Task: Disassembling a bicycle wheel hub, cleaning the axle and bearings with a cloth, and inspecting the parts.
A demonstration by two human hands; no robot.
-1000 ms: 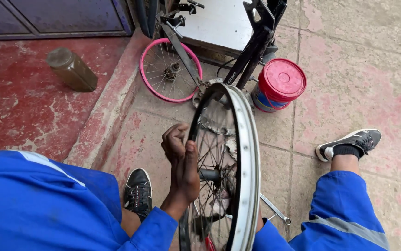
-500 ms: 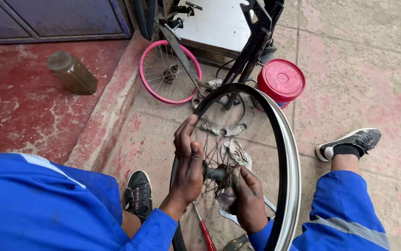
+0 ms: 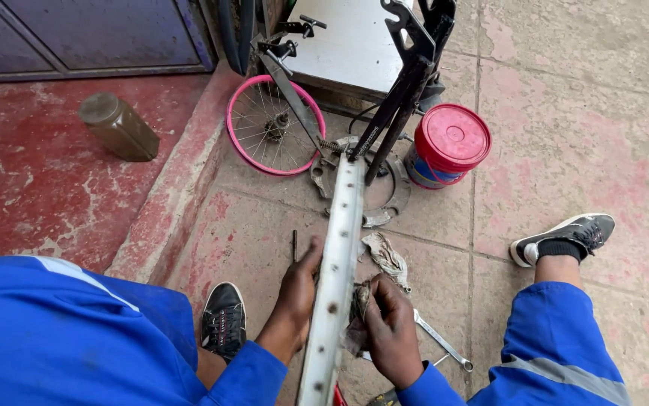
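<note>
The bare silver wheel rim [image 3: 337, 278] stands edge-on between the knees, the left hand [image 3: 299, 289] bracing its far side while the right hand [image 3: 388, 327] presses a dirty rag [image 3: 357, 312] against it (a spanner [image 3: 441, 342] lies close by).

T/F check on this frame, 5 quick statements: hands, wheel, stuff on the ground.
1. The left hand is on the left side of the silver wheel rim. True.
2. The right hand holds a dirty rag against the rim. True.
3. The bucket has a blue lid. False: the lid is red.
4. The small pink wheel lies flat on the red floor. False: it stands on the paving by the bike frame.
5. A spanner lies on the ground near the right hand. True.
</note>
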